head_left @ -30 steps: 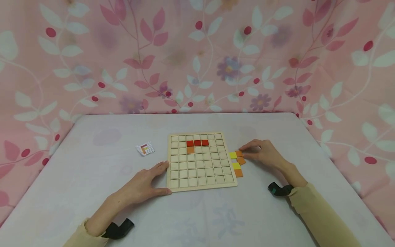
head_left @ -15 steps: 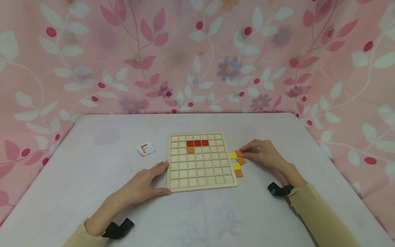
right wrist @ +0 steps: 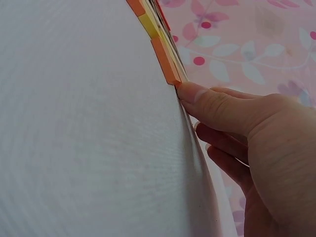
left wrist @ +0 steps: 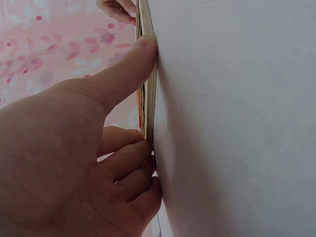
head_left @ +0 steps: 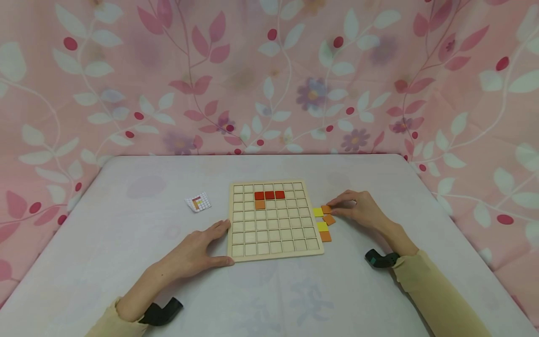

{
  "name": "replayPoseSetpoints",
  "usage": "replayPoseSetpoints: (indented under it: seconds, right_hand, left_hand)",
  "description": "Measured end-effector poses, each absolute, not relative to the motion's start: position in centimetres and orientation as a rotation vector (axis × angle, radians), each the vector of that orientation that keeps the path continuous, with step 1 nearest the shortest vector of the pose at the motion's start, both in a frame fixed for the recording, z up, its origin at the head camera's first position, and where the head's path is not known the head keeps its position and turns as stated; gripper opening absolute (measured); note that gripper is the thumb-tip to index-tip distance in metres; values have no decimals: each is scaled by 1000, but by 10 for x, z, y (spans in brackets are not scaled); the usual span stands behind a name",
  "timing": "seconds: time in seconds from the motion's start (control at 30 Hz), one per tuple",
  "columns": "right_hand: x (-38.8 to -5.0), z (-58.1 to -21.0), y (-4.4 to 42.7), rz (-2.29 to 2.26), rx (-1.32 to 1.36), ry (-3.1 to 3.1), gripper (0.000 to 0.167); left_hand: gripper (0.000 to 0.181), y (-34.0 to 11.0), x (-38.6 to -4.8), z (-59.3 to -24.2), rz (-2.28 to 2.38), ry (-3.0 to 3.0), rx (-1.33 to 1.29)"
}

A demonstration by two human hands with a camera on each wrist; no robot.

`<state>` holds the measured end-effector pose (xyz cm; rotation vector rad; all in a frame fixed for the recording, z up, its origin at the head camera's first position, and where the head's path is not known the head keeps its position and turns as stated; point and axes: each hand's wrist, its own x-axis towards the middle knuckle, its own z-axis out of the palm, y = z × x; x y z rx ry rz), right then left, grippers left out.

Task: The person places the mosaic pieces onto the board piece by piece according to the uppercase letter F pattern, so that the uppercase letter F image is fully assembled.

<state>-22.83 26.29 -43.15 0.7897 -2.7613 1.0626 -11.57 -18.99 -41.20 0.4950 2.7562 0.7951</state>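
1. Left hand (head_left: 195,255): thumb and fingers spread, touching near-left corner and left edge of grid board (head_left: 269,236).
2. Grid board: flat on surface (head_left: 278,299), roughly square, near edge slanting slightly away toward the right.
3. Right hand (head_left: 363,211): thumb and forefinger pinching square orange tile (head_left: 325,209), right of board, beside yellow tile (head_left: 317,212).
4. Pattern card (head_left: 199,202): left of board, turned askew.
5. Red tiles (head_left: 269,195): in row on board, long axis left to right.

pale gridded board (head_left: 275,235) lies flat; orange and yellow tiles (head_left: 323,227) beside it.
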Motion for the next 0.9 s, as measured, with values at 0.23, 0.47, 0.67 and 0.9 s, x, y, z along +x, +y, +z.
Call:
replayPoseSetpoints:
  seconds: [0.23,0.47,0.67,0.9]
  right_hand:
    - [-228,-432,263,1089,788,-2759,23]
    - [-228,-433,263,1108,808,-2735,24]
    - [-229,-431,263,1095,851,-2703,24]
    - [-227,-420,262,1040,745,-2714,23]
  left_hand:
    - [97,-189,-116,-412,796,2753,488]
    - [97,-189,-115,-412,801,2744,472]
    - [97,-189,-116,-412,803,2742,468]
    - [97,-189,-116,-412,802,2737,463]
